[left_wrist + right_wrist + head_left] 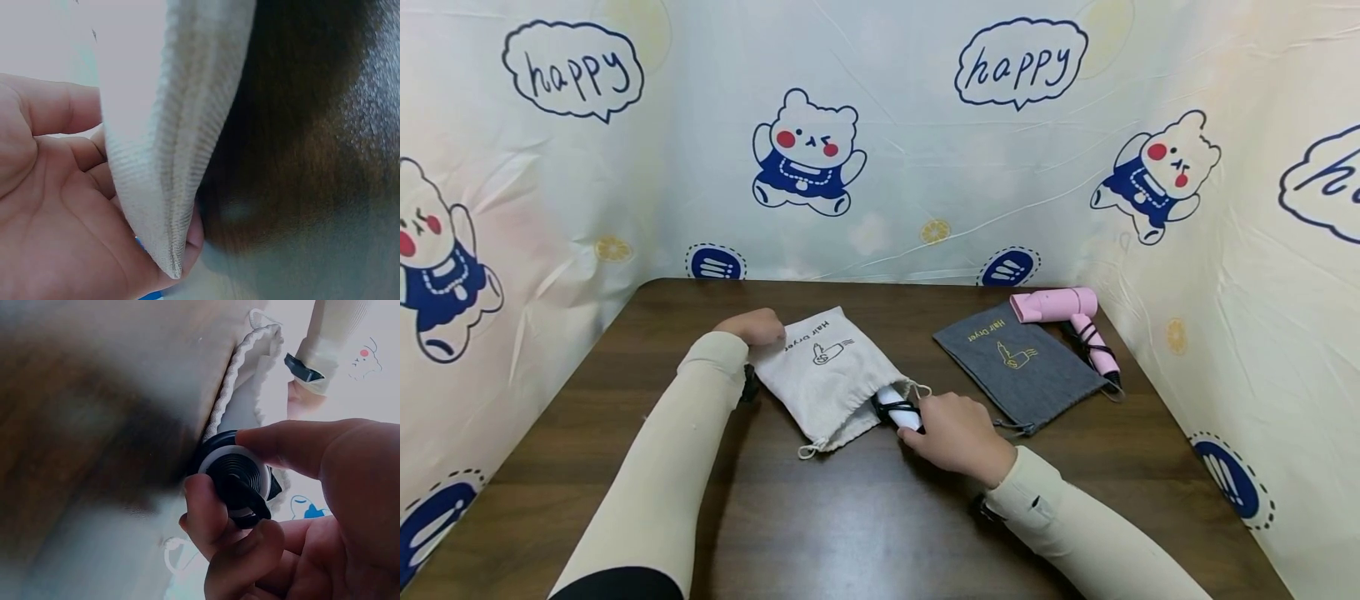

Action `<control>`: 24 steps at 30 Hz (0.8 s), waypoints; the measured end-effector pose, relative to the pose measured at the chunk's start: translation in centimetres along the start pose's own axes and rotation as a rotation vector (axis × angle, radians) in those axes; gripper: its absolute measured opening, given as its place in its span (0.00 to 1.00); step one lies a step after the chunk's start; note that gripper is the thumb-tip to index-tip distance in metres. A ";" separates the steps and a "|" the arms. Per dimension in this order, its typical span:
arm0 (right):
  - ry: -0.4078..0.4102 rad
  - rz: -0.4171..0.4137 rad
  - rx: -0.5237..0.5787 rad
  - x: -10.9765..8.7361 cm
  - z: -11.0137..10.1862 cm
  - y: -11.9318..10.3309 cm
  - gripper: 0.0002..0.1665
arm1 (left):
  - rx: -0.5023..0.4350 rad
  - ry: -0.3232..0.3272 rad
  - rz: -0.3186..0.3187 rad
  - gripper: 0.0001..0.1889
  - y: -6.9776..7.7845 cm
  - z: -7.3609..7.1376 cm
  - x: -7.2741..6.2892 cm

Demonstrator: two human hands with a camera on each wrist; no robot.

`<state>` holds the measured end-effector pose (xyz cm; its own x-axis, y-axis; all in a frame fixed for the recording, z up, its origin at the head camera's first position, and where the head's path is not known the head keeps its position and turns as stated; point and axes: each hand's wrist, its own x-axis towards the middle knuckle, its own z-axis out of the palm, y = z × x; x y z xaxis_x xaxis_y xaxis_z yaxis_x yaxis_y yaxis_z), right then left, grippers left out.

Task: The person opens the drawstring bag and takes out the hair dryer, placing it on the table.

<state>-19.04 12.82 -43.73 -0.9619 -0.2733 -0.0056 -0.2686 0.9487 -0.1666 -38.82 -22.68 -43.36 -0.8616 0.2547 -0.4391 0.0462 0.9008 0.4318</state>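
Observation:
In the head view a white drawstring bag (820, 367) printed "Hair Dryer" lies on the table. My left hand (752, 327) grips its far left corner; the left wrist view shows the bag's corner (162, 187) between thumb and fingers. From the bag's mouth pokes the white handle of a hair dryer (897, 407), with black cord wound round it. My right hand (962, 437) holds the end of that handle. Thumb and fingers curl round the ringed black handle end (237, 481) in the right wrist view. The rest of the dryer is hidden inside the bag.
A grey drawstring bag (1000, 367), also printed "Hair Dryer", lies to the right. A pink hair dryer (1056, 305) with its cord wrapped rests over its far right edge. Patterned cloth (880, 50) hangs behind and beside the brown table (820, 533).

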 end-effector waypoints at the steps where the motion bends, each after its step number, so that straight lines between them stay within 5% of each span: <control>1: 0.004 -0.003 0.000 -0.1 0.0 0.0 0.27 | 0.001 0.001 0.000 0.26 0.0 0.0 0.0; 24: 0.024 -0.019 0.007 -1.6 -0.4 0.9 0.23 | -0.045 0.005 -0.072 0.31 0.4 0.4 0.0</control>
<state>-17.77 14.16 -43.50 -0.9576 -0.2872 0.0215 -0.2865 0.9423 -0.1729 -38.64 -22.20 -43.49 -0.8646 0.1881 -0.4659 -0.0385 0.8998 0.4347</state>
